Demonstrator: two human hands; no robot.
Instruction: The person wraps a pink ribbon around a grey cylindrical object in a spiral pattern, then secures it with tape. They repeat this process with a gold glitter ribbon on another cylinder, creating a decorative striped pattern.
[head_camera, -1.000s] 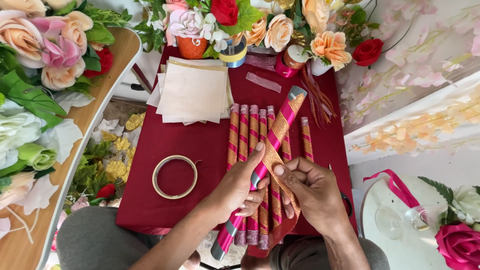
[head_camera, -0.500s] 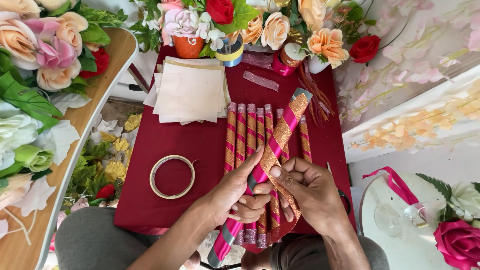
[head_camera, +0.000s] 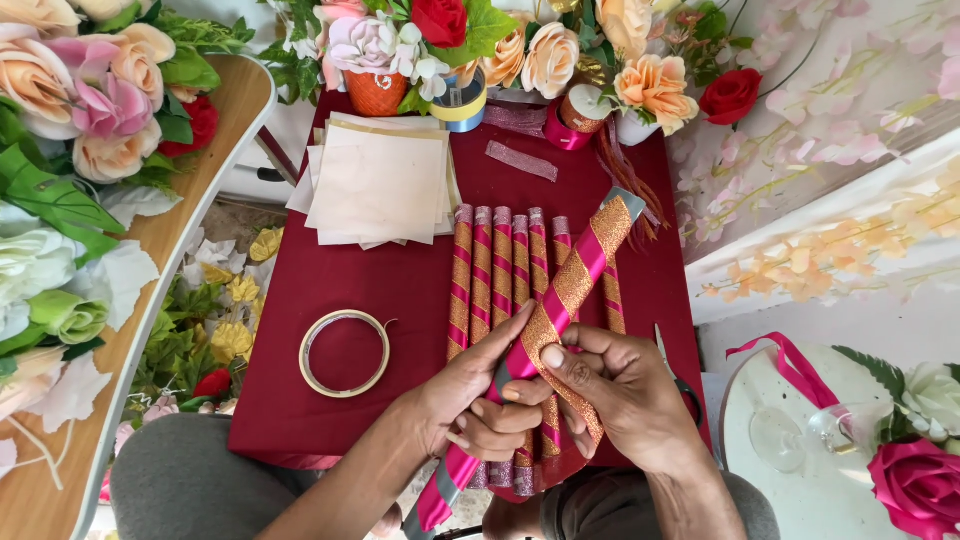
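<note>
With the left hand (head_camera: 470, 400) gripping the pink-and-gold ribbon-wrapped stick (head_camera: 545, 335) over the maroon-clothed table (head_camera: 300, 330), the right hand's (head_camera: 620, 395) fingers should pinch the glittery gold ribbon (head_camera: 575, 400) taut, overlapping evenly.

The held tube (head_camera: 560, 300) carries a spiral of pink and glittering gold bands, with grey showing at both ends; the tubes (head_camera: 505, 290) lying in a row at centre frame bear the same pink-and-gold stripes. The cloth (head_camera: 370, 290) is plain maroon, the paper stack (head_camera: 380, 185) cream, the tape ring (head_camera: 344, 352) pale beige. The flowers (head_camera: 560, 50) along the top are peach, red and white with green leaves.
</note>
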